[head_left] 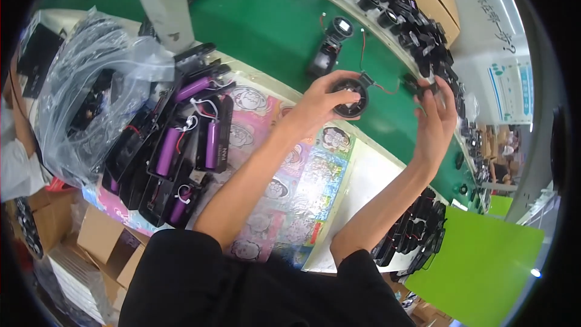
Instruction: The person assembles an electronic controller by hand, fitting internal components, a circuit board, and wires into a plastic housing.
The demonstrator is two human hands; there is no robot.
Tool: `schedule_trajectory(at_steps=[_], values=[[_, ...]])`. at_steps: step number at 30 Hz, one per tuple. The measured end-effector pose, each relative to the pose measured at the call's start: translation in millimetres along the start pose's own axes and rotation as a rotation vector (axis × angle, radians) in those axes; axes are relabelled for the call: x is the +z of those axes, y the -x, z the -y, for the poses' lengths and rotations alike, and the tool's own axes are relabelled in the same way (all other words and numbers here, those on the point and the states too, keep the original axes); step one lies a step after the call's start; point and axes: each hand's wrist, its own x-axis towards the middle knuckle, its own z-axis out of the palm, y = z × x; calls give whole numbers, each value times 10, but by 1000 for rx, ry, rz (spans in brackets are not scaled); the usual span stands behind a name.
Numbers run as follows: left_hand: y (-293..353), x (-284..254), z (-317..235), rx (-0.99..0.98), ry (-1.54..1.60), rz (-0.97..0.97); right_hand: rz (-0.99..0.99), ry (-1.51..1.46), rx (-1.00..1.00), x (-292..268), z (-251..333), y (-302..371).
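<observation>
Black sleeves [266, 284], left hand [321, 104] gripping round housing [350, 97]

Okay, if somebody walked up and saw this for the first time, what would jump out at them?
Probably the two hands raised mid-frame over the green belt: the left hand grips a round black part, joined by red wire to a small black piece in the right hand. Next, the purple battery cells in black holders heaped at left on a colourful cartoon mat, beside a crumpled clear plastic bag.
</observation>
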Motion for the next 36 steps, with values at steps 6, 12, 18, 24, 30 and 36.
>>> schedule_trajectory(at_steps=[6,12,18,24,30,36], values=[[26,-41,53,10,-97,-27,185,-29,22,335,-136,-47],[-36,-104,121,-39,-80,-106,272,139,33,423,-304,-108],[-54,-111,141,-1,-129,-162,482,-10,7,396,-485,-150],[-21,-104,115,-8,-133,-170,434,-131,29,460,-552,-148],[38,-12,66,-27,-175,-207,519,-173,-6,424,-511,-118],[20,-25,86,62,-384,-164,634,-80,-40,318,-563,-166]])
